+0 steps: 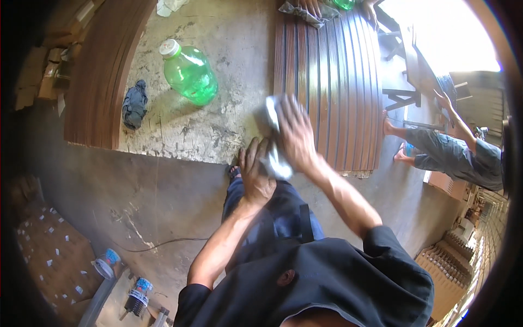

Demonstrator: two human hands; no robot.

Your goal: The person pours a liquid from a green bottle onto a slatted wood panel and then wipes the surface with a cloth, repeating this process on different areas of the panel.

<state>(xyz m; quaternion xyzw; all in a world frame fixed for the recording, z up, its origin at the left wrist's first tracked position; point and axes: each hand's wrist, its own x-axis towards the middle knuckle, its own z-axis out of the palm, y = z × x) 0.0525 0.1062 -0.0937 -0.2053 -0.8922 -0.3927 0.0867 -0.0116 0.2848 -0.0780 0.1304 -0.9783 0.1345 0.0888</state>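
My right hand (pixel 297 133), smeared by motion, holds a pale crumpled cloth (pixel 279 166) near the left edge of a stack of brown grooved boards (pixel 338 109). My left hand (pixel 256 171) is beside it at the worktable's front edge, its fingers stretched out and apart; whether they touch the cloth or a board is unclear. On the worn, stained worktable (pixel 234 71) to the left, a green bottle (pixel 190 76) with a white cap holds some liquid. Near it lies a dark crumpled rag (pixel 135 104).
More brown boards (pixel 103 76) lie along the table's left side. Across the far end, another person's hand rests on a grey cloth (pixel 313 15) beside a second green bottle (pixel 344 4). Another person (pixel 455 155) is at the right. A cable (pixel 158 246) crosses the floor.
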